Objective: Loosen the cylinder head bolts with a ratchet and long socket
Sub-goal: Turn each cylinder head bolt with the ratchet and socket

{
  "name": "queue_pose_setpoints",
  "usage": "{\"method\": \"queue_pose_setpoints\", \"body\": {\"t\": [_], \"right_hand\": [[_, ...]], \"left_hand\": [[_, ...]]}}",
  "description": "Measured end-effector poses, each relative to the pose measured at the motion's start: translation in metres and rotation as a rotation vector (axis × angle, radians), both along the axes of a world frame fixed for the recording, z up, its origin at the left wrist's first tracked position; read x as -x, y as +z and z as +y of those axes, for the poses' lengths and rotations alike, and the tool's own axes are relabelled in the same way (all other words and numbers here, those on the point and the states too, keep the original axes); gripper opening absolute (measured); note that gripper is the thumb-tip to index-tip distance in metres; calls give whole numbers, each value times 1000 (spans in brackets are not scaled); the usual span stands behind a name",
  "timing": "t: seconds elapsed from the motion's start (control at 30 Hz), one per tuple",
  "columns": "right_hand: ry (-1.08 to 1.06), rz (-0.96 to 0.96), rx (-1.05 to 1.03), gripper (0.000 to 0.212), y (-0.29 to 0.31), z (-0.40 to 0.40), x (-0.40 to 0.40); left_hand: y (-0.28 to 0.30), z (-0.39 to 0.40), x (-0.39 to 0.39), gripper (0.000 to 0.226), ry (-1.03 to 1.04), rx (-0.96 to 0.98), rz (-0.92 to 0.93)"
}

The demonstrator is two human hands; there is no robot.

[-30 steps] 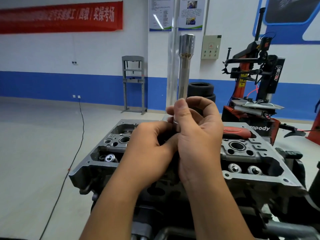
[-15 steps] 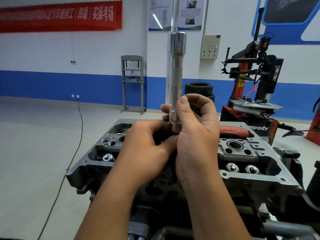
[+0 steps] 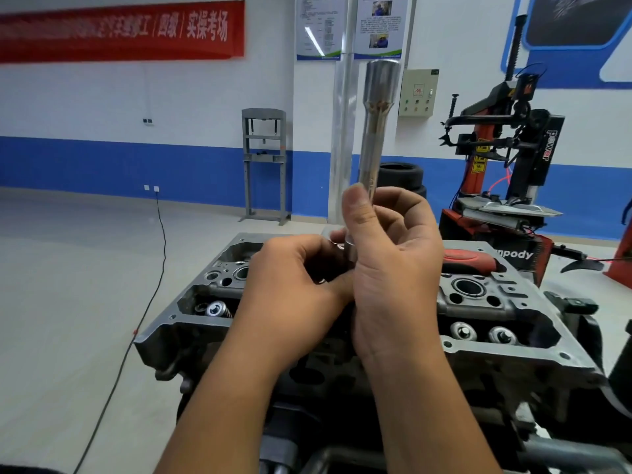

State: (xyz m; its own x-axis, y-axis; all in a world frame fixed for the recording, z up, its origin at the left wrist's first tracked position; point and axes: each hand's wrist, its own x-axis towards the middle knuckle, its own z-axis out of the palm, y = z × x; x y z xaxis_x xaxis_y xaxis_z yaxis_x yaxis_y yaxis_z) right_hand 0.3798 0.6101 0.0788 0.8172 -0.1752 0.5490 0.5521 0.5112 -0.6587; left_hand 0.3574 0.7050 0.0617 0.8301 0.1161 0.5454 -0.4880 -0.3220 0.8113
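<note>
Tilting slightly rightward since a moment ago, the socket (image 3: 376,131) stands above the head (image 3: 513,323), its lower end pinched by the right hand (image 3: 393,268). Left hand (image 3: 294,278) curls at its base, gripping something hidden, likely the ratchet. Judged: tool still being assembled; bolts untouched.

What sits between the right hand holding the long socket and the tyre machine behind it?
In the head view, a red-handled tool lies on the cylinder head's far edge, between the right hand, gripping the long socket, and the tyre machine.
</note>
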Motion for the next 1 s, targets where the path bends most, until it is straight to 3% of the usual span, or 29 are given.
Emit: {"method": "queue_pose_setpoints", "body": {"t": [0.17,0.27,0.37,0.47,0.57,0.67,0.77,0.93,1.0], "right_hand": [[-25,-28,-17,32,0,0,1],[43,-3,-6,32,1,0,1],[-21,-14,39,28,-2,0,0],[-71,-21,35,22,-2,-1,-1],[38,6,-11,10,-1,-1,-1],[70,0,-19,19,0,-1,-1],[-37,-45,32,31,-1,-2,1],[-24,-48,-37,16,-1,-3,-1],[19,-47,-24,18,0,-2,1]], "left_hand": [[2,3,3,14,-167,-58,75],[1,3,0,15,-83,-65,28],[-1,1,-2,7,53,-78,3],[1,3,0,20,-56,-111,63],[2,4,0,14,-150,-116,96],[-1,4,-2,11,-66,-97,29],[-2,1,-2,14,53,-109,2],[2,3,0,14,-134,-69,52],[1,3,0,14,-100,-53,32]]}}
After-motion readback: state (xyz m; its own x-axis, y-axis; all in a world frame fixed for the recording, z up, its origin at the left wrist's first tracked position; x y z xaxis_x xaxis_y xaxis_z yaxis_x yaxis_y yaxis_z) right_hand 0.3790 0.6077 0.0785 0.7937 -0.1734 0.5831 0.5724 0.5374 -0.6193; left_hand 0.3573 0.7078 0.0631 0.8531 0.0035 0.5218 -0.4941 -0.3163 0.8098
